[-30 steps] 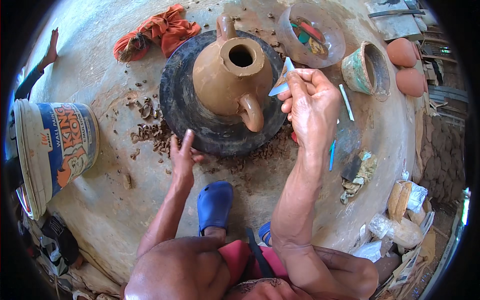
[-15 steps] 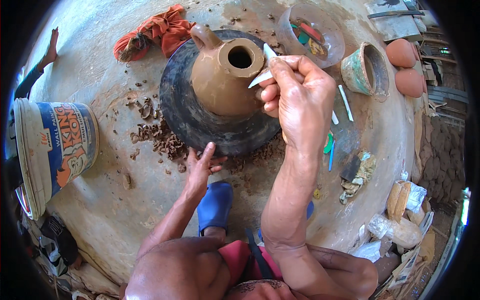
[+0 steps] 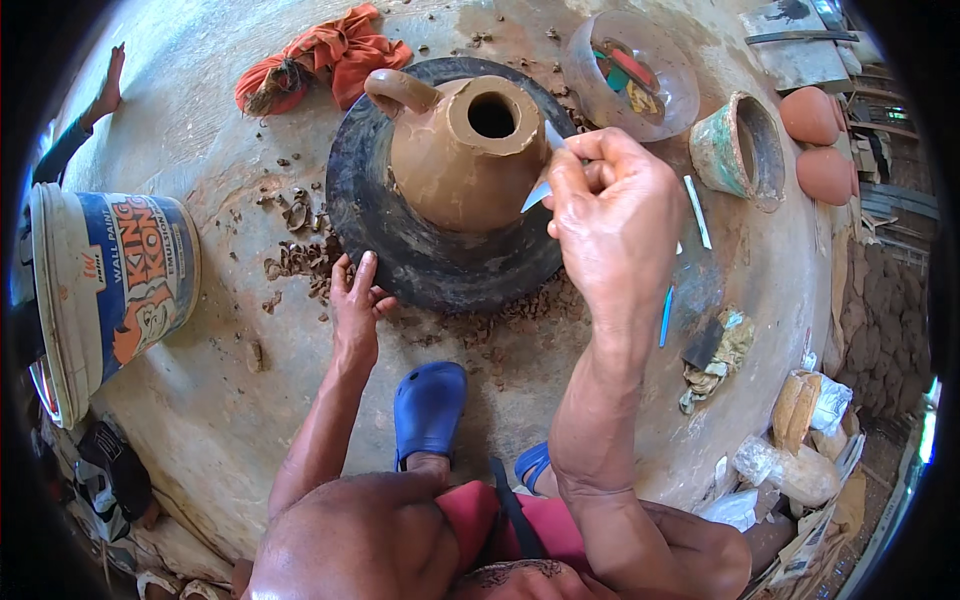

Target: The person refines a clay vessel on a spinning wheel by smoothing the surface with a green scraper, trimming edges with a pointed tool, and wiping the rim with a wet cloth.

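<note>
Clay jug trimmed on a hand-turned wheel.

The round concrete floor [image 3: 220,420] carries the dark turning wheel [image 3: 400,250]; the brown clay jug [image 3: 455,160] stands upright at its centre, handle to the upper left. The right hand [image 3: 615,215] is closed in a pinch on a thin pale blade [image 3: 545,165], whose edge is laid against the jug's shoulder. The left hand [image 3: 355,305] is spread open, fingertips resting on the wheel's rim, nothing gripped. Judged best: the blade is kept shallow and steady, pressure light, while the wheel is nudged slowly. Clay shavings [image 3: 300,255] lie beside the wheel.
</note>
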{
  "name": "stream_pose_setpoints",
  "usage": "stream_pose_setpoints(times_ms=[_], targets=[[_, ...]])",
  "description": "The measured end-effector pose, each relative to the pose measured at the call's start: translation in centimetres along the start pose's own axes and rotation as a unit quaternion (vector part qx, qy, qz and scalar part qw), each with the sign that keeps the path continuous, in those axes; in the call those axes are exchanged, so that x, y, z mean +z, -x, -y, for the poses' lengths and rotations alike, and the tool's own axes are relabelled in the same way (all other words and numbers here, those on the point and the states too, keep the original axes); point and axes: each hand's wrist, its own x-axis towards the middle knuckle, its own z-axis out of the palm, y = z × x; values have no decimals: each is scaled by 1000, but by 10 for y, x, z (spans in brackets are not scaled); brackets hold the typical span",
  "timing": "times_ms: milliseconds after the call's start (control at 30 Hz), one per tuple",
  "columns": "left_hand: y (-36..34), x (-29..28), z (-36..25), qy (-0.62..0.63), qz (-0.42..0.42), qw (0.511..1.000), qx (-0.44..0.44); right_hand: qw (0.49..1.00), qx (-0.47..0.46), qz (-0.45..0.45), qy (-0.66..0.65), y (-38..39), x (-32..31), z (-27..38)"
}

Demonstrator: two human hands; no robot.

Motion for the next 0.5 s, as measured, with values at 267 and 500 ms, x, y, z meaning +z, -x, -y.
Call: stream_pose_setpoints(times_ms=[267,500], targets=[[7,1,10,-39,26,999,-1,973,69,18,-219,7,14,12],[16,4,9,-6,49,998,-28,966,34,-67,-247,3,0,-5]])
